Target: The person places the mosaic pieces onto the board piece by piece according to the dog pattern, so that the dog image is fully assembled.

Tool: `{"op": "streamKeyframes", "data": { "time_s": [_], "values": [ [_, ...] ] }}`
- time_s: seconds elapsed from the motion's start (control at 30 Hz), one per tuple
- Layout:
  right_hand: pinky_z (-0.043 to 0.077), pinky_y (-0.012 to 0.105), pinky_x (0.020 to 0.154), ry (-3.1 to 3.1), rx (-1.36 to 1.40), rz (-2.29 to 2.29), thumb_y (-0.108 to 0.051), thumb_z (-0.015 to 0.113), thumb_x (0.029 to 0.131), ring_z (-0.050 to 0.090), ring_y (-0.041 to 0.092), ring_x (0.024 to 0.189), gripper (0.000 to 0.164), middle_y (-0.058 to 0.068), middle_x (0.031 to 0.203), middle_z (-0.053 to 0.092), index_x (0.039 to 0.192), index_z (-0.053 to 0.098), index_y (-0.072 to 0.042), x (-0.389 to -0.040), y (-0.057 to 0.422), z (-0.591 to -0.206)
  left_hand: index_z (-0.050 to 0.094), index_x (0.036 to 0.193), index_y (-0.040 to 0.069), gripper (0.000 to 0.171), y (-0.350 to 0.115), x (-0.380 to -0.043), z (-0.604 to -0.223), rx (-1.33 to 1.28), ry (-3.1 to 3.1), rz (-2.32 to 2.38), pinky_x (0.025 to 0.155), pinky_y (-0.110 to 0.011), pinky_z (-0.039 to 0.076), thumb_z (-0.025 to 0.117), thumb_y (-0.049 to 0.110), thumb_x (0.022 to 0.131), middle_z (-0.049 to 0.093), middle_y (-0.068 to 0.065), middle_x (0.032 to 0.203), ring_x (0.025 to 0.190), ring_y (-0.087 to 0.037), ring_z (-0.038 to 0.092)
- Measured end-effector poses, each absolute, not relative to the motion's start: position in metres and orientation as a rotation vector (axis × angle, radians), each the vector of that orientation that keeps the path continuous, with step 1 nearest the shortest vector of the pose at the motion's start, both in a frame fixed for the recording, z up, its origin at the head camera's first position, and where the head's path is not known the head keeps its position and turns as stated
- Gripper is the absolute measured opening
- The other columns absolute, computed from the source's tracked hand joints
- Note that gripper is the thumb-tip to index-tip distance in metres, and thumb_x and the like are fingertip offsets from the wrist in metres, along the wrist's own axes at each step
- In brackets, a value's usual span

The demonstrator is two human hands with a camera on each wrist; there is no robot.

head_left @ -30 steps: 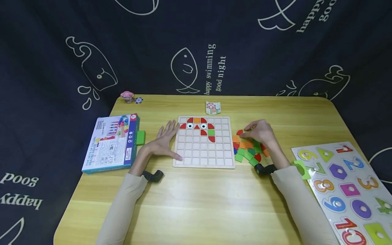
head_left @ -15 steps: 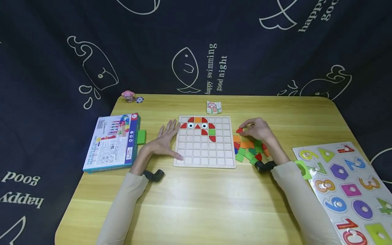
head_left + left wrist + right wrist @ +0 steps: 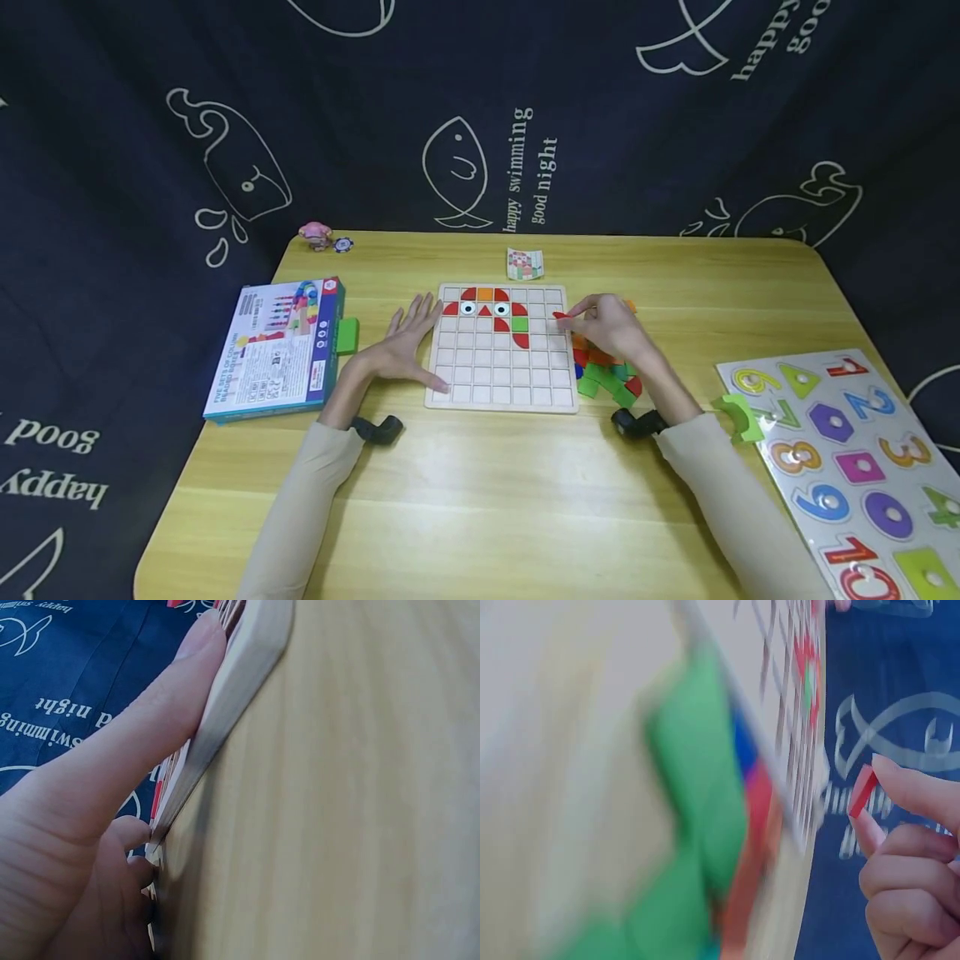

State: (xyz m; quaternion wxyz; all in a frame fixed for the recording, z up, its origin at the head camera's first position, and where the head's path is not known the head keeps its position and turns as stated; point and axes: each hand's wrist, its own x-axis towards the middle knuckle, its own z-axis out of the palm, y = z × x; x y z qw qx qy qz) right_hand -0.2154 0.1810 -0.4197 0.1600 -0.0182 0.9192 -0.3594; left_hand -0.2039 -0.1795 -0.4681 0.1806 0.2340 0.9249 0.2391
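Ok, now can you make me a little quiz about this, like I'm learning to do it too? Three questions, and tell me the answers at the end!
1. Pick one: what colour is the piece that the right hand pinches?
A) blue
B) red
C) green

2. True or false: the small picture card lies on top of the board.

3. Count: how many round eye tiles sit in the board?

Key:
1. B, red.
2. False: it lies on the table, just past the board's far edge.
3. Two.
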Motion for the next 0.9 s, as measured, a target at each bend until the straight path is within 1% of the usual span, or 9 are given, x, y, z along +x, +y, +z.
{"op": "streamKeyframes", "data": {
  "time_s": [0.2,0.33,0.43,0.53,0.63,0.7,0.73,0.8,0.9],
  "values": [
    [0.034,0.024,0.046,2.644,-0.109,-0.985,-0.039,0.073,0.084,0.045,0.014,0.050,0.034,0.000,0.061,0.052,0.096,0.065,-0.009,-0.194,0.127,-0.421,-0.009,0.155,0.017,0.143,-0.180,-0.204,-0.470,0.654,2.612,0.671,0.120,-0.056,-0.013,0.081,0.068,0.057,-0.022,-0.009,0.161,0.149,-0.028,-0.023],
    [0.031,0.024,0.046,2.734,-0.175,-0.930,-0.036,0.075,0.082,0.046,0.014,0.049,0.027,-0.001,0.061,0.057,0.081,0.070,-0.010,-0.189,0.103,-0.428,-0.010,0.155,0.017,0.142,-0.180,-0.204,-0.470,0.656,2.612,0.678,0.120,-0.056,-0.014,0.082,0.066,0.058,-0.022,-0.009,0.161,0.149,-0.028,-0.023],
    [0.023,0.024,0.043,2.800,-0.218,-0.877,-0.037,0.074,0.083,0.038,0.012,0.043,0.035,-0.004,0.050,0.046,0.061,0.069,-0.011,-0.189,0.093,-0.431,-0.010,0.155,0.018,0.142,-0.179,-0.204,-0.469,0.656,2.616,0.678,0.120,-0.055,-0.014,0.081,0.067,0.058,-0.022,-0.009,0.162,0.149,-0.028,-0.023],
    [0.020,0.023,0.042,2.812,-0.227,-0.858,-0.039,0.073,0.084,0.035,0.011,0.039,0.045,-0.006,0.043,0.035,0.052,0.063,-0.010,-0.191,0.090,-0.431,-0.010,0.155,0.017,0.142,-0.179,-0.204,-0.469,0.663,2.621,0.672,0.120,-0.056,-0.013,0.081,0.067,0.058,-0.022,-0.009,0.162,0.149,-0.028,-0.023],
    [0.024,0.024,0.042,2.782,-0.249,-0.892,-0.036,0.074,0.083,0.038,0.012,0.040,0.033,-0.006,0.043,0.038,0.063,0.066,-0.011,-0.194,0.093,-0.429,-0.009,0.155,0.016,0.142,-0.180,-0.204,-0.470,0.672,2.624,0.674,0.120,-0.056,-0.013,0.081,0.067,0.058,-0.022,-0.010,0.162,0.149,-0.029,-0.022],
    [0.027,0.024,0.044,2.733,-0.315,-0.937,-0.031,0.076,0.082,0.039,0.012,0.042,0.019,-0.005,0.046,0.041,0.082,0.072,-0.012,-0.200,0.098,-0.429,-0.009,0.155,0.015,0.143,-0.180,-0.204,-0.470,0.679,2.625,0.679,0.120,-0.057,-0.013,0.081,0.067,0.058,-0.021,-0.011,0.161,0.149,-0.029,-0.022],
    [0.028,0.023,0.045,2.703,-0.358,-0.955,-0.028,0.076,0.082,0.039,0.011,0.044,0.016,-0.005,0.047,0.041,0.091,0.072,-0.014,-0.202,0.100,-0.429,-0.009,0.155,0.015,0.143,-0.180,-0.204,-0.470,0.680,2.624,0.680,0.120,-0.057,-0.013,0.081,0.066,0.058,-0.021,-0.011,0.161,0.149,-0.030,-0.022],
    [0.028,0.023,0.047,2.607,-0.467,-0.980,-0.021,0.076,0.083,0.035,0.012,0.045,0.024,-0.003,0.049,0.038,0.105,0.072,-0.015,-0.209,0.106,-0.429,-0.009,0.155,0.015,0.143,-0.181,-0.204,-0.470,0.679,2.623,0.682,0.120,-0.057,-0.013,0.082,0.066,0.058,-0.021,-0.011,0.161,0.149,-0.030,-0.022],
    [0.029,0.024,0.051,2.457,-0.643,-0.966,-0.013,0.077,0.082,0.032,0.014,0.049,0.031,-0.002,0.052,0.036,0.113,0.072,-0.016,-0.221,0.111,-0.428,-0.009,0.155,0.015,0.142,-0.180,-0.204,-0.470,0.679,2.623,0.686,0.120,-0.057,-0.013,0.081,0.066,0.058,-0.021,-0.011,0.161,0.149,-0.029,-0.022]
  ]
}}
